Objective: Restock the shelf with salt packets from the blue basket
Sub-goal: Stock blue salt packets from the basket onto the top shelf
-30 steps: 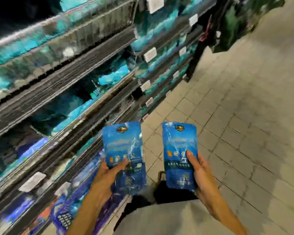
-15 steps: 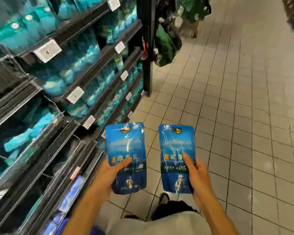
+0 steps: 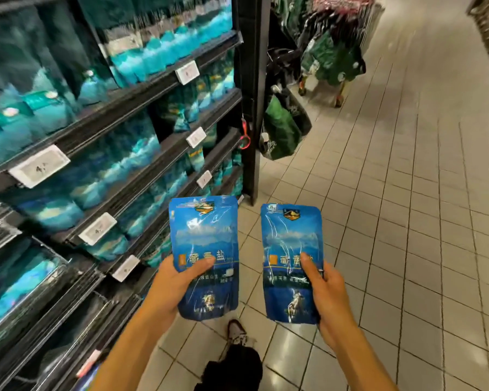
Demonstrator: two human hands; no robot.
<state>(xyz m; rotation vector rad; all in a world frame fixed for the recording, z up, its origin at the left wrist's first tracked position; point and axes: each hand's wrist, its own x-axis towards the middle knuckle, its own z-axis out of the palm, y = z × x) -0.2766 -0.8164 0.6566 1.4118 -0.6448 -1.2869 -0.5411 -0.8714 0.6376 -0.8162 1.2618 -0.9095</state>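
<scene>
The left hand (image 3: pixel 171 289) grips one blue salt packet (image 3: pixel 205 256) by its lower half, the right hand (image 3: pixel 326 292) a second packet (image 3: pixel 291 263) — both upright, near the shelf (image 3: pixel 141 176) on the left. Best slotted upright, labels outward — one at a time.

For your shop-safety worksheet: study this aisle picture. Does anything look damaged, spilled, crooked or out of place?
Nothing stands out. Each hand, left and right, holds one intact blue salt packet upright. The shelves look stocked, though blurred, and the tiled floor shows no spill.
</scene>
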